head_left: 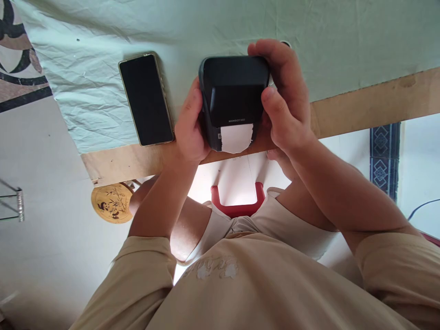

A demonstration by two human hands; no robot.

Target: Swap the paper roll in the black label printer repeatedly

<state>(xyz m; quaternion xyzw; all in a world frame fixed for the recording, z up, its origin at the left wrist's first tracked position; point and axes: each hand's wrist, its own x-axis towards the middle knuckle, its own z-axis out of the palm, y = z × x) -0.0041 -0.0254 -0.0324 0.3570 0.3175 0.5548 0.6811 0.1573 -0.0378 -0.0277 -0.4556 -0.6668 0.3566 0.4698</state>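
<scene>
A small black label printer (233,89) sits near the wooden front edge of the table, with a strip of white paper (236,137) sticking out of its slot toward me. My left hand (189,126) grips the printer's left side. My right hand (283,94) wraps over its right side and top, thumb on the front face. A black smartphone (146,98) with a dark screen lies flat on the cloth just left of my left hand.
A pale green cloth (85,78) covers the table; bare wood (371,103) shows along the near edge. Below are a red stool (237,208) between my knees and a round wooden stool (112,202) with a panda picture at left.
</scene>
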